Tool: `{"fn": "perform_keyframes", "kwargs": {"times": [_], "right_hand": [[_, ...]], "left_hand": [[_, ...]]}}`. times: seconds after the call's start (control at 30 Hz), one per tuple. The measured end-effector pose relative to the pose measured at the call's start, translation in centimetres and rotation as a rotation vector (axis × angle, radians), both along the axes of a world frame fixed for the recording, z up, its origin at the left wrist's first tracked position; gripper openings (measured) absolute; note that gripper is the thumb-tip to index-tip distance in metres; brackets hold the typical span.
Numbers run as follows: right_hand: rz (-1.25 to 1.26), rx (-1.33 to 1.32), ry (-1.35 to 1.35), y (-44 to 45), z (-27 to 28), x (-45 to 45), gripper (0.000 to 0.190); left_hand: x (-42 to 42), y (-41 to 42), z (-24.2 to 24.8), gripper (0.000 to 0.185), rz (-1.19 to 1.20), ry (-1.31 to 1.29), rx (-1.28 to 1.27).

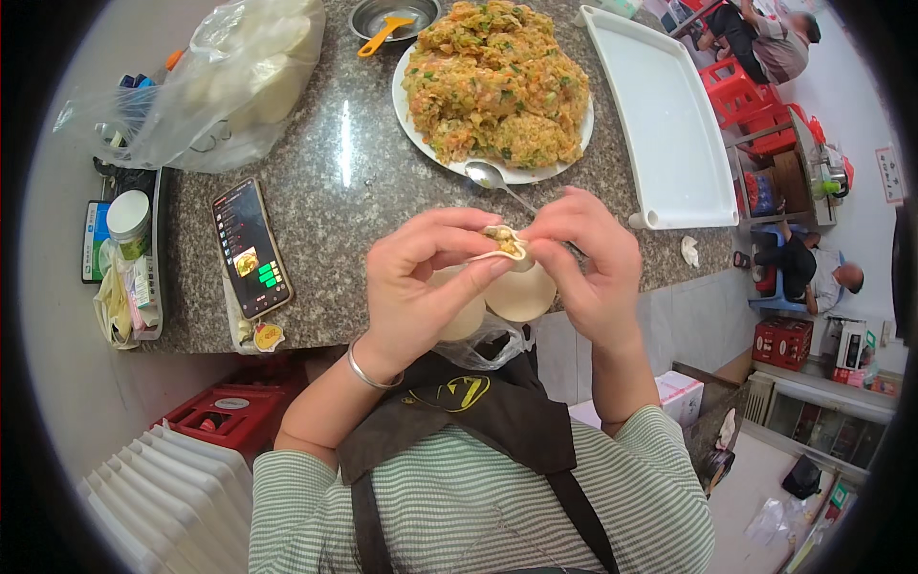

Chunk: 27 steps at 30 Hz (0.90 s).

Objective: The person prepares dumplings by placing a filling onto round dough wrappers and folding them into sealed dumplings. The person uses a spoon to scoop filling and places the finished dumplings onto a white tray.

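Note:
Between my two hands is a partly folded dough wrapper (519,262) with some minced filling showing in its opening. My left hand (437,276) holds its left side between thumb and fingers. My right hand (589,262) pinches its right edge with thumb and forefinger. Under my hands, round dough wrappers (522,295) lie in stacks by a clear plastic bag (488,346) at the counter's edge. Beyond them, a white plate (527,173) carries a large heap of chopped vegetable filling (498,86). A metal spoon (488,174) leans on its near rim, its handle running toward my right hand.
Right of the plate lies a white plastic tray (670,122). A metal bowl (366,16) with an orange-handled tool (386,36) stands at the back. On the left are a bag of dough wrappers (251,86) and a lit smartphone (252,247). Two people sit far right.

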State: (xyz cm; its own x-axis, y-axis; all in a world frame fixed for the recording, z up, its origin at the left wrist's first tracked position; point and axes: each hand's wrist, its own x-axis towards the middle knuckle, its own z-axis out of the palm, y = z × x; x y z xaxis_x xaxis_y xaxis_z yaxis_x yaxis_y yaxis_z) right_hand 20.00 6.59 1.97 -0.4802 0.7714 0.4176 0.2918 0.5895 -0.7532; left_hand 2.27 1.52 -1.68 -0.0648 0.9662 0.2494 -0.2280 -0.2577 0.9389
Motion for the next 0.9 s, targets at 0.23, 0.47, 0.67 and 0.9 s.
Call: {"fn": "perform_keyframes", "kwargs": {"times": [0.23, 0.47, 0.67, 0.9], "right_hand": [[-0.051, -0.046, 0.108, -0.2, -0.8, -0.2, 0.011], [-0.068, 0.024, 0.146, -0.2, -1.6, -0.1, 0.011], [-0.087, 0.046, 0.154, 0.0, -1.6, -0.1, 0.010], [-0.165, -0.012, 0.205, -0.6, -2.3, -0.3, 0.011]], "left_hand": [[0.2, 0.1, 0.3, 0.034, -0.008, -0.172, -0.034], [-1.8, 0.9, 1.0, 0.045, -0.283, -0.405, -0.431], [-1.7, 1.2, 0.2, 0.037, -0.214, -0.257, -0.171], [-1.7, 0.9, 0.2, 0.036, -0.118, -0.006, -0.112]]}}
